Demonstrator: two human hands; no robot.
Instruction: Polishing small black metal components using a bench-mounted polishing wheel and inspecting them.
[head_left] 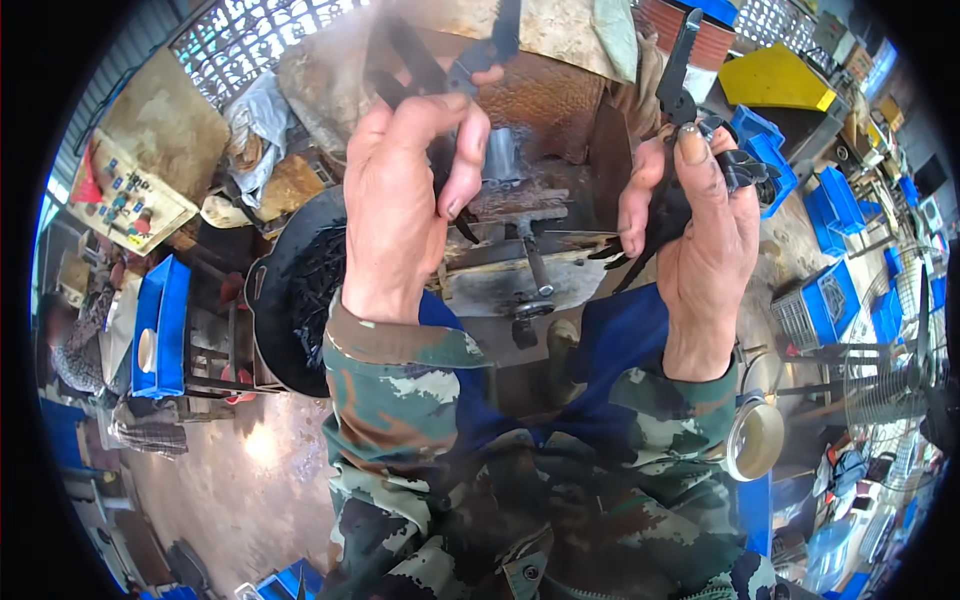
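My left hand (400, 205) is raised at centre-left, fingers curled round several dark metal tool parts. One of these dark metal parts (497, 45) rises past the fingertips and looks like a jaw or handle half; the haze hides its exact kind. Raised on the right, my right hand (708, 225) grips a bunch of similar dark metal parts, its thumb pressed on them. A long narrow dark part (681, 65) with a rounded, holed joint points upward from this hand, and others stick out beside the palm. Between and beyond the hands stands a worn metal machine (540, 265) with a short bar.
A black basin (262, 320) of dark metal pieces stands left of my left arm. A blue bin (165, 325) is farther left, near a person (75, 350). Blue crates (835, 205), a yellow panel (775, 78) and a fan guard (885, 385) are on the right.
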